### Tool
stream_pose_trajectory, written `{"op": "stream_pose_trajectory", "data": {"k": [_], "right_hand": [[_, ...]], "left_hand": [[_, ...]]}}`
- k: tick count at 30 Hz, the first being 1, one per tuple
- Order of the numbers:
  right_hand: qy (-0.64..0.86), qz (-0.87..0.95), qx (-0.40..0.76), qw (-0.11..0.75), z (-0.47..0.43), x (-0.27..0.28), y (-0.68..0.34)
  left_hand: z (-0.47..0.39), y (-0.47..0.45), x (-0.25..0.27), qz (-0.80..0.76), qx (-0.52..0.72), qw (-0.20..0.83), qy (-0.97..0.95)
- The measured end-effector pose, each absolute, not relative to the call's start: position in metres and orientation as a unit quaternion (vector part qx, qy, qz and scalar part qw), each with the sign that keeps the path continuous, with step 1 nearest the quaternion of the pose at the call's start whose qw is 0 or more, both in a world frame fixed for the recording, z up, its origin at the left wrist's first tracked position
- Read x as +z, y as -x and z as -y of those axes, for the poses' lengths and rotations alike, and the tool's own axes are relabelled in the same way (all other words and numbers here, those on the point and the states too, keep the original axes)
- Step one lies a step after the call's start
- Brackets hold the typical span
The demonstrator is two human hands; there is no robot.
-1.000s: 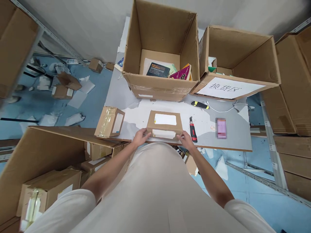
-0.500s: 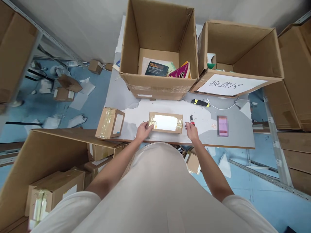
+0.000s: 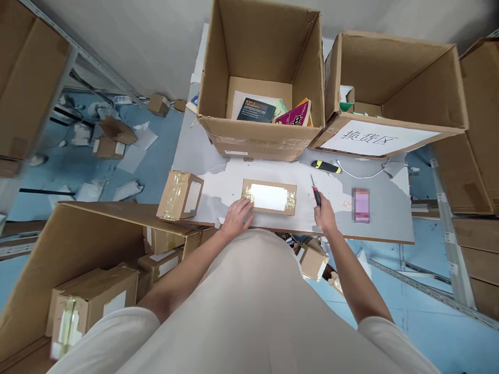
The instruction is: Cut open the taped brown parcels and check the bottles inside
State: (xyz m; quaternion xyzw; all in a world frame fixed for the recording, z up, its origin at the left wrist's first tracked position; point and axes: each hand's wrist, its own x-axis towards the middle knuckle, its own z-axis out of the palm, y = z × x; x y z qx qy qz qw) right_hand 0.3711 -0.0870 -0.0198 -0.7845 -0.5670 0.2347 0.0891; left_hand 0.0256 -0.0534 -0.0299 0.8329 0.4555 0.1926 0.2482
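Observation:
A small taped cardboard box [image 3: 268, 197] with a white label lies on the table in front of me. My left hand [image 3: 236, 217] rests at its near left corner, fingers stretched out and touching the box, not wrapped round it. To the right of the box, my right hand [image 3: 326, 215] is closed round a utility knife [image 3: 316, 195] with a red and black handle. Its thin blade points away from me. A second taped box [image 3: 180, 196] stands left of my left hand.
At the back stand a large open carton [image 3: 259, 139] with books inside and another carton [image 3: 380, 137] with a handwritten sign. A black and yellow cutter [image 3: 326, 166] and a pink phone-like object [image 3: 360, 205] lie at right. A big carton [image 3: 97, 218] of boxes stands below left.
My right hand has moved right with the knife, whose blade now points forward. The fingers of my left hand have gone from a pinch at the box's end to lying stretched at its corner.

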Motion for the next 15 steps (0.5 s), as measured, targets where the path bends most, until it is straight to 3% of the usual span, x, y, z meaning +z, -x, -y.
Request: {"op": "stream_pose_trajectory", "data": {"k": [3,8,15], "right_hand": [[0.673,0.688,0.243,0.122,0.067,0.022,-0.339],[0.488,0.83,0.264,-0.056,0.027,0.044,-0.283],[0.429,0.868,0.206,-0.14,0.006,0.032,-0.273]], "left_hand": [[0.058,-0.03,-0.034,-0.418,0.147,0.236,-0.865],[0.061,-0.033,-0.041,-0.423,0.139,0.223,-0.867],[0.059,-0.032,-0.044,-0.418,0.149,0.24,-0.863]]}}
